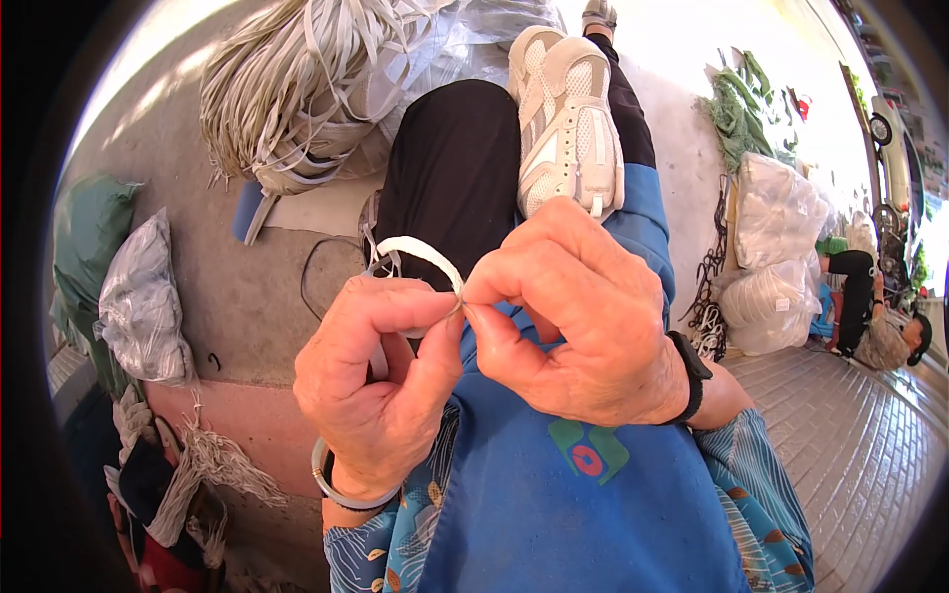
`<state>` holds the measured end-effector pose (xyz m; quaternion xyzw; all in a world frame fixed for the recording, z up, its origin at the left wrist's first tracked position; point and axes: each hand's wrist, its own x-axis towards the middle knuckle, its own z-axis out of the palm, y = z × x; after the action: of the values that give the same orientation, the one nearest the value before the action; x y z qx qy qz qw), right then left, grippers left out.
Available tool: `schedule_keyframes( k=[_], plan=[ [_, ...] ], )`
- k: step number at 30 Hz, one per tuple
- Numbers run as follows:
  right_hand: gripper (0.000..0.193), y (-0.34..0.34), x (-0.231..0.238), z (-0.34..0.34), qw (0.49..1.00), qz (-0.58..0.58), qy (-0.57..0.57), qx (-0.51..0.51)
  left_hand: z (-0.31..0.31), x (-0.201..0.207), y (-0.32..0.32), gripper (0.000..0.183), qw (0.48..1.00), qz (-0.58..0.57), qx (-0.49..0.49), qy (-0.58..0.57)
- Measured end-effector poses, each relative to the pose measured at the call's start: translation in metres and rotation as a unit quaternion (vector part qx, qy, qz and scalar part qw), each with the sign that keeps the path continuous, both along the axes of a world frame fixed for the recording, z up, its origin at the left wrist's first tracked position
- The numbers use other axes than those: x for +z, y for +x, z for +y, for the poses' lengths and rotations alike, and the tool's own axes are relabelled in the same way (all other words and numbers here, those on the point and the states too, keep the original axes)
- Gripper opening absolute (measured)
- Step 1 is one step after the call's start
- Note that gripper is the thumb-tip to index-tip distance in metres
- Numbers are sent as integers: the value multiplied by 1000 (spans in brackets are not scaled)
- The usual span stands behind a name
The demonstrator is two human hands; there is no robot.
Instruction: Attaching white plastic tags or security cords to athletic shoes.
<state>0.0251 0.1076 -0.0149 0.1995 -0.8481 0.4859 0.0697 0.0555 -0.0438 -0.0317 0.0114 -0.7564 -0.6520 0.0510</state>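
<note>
A flat white shoelace (427, 250) arcs up between my hands above my lap. My left hand (381, 371) pinches it between thumb and forefinger, the other fingers curled in. Fingertips of my right hand (583, 311) meet the left ones at the lace's end and pinch it too; the exact tip is hidden. Just beyond my right hand, beige and white mesh sneakers (578, 124) lie together on my leg, their eyelets showing without laces. A blue apron (583, 504) covers my lap beneath both hands.
A large bundle of pale laces (287, 89) stands at the far left. Plastic-wrapped packs (781, 212) and dark cords (709, 287) lie on the right. A clear bag (148, 301) and a tangle of laces (213, 460) are on the left. Another person (885, 331) sits far right.
</note>
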Motion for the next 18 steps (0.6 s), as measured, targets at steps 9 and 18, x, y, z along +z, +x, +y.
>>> schedule_keyframes(
  k=[9,18],
  plan=[
    [19,-1,-13,-3,996,88,29,-10,2,1,-2,14,1000,3,-12,-12],
    [12,-6,6,9,970,-203,-90,101,-2,-3,-8,10,1000,-12,-19,19]
  ],
)
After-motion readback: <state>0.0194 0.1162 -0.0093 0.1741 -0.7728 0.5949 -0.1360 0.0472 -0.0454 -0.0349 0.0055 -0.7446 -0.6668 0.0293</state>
